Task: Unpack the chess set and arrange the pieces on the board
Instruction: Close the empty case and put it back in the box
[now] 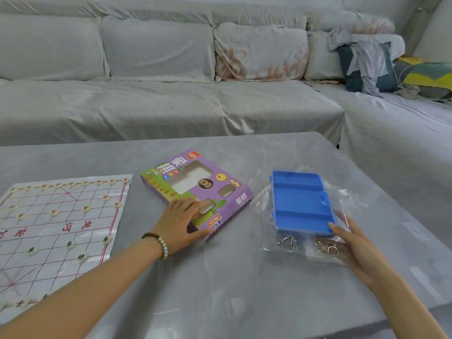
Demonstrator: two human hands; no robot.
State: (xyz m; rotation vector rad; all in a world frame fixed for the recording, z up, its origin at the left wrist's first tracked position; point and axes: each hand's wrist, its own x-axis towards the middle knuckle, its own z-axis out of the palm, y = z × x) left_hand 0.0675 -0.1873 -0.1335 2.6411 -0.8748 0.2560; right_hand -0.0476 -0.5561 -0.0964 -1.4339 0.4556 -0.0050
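Observation:
A plastic Chinese chess board sheet (56, 231) with red lines lies flat at the left of the grey table, with several round cream pieces (105, 197) set on its crossings. The purple chess set box (195, 189) lies in the middle. My left hand (179, 222) rests flat on the box's near corner, thumb against its edge. A blue plastic tray (302, 201) sits on a clear plastic bag (347, 196) at the right. My right hand (352, 245) touches the tray's near right corner and the bag, fingers spread.
Two metal wire puzzle rings (326, 249) lie inside the clear bag beside my right hand. A grey covered sofa (171, 106) runs behind the table, with cushions (369, 67) piled at the back right. The table's far edge (220, 137) is close to the sofa.

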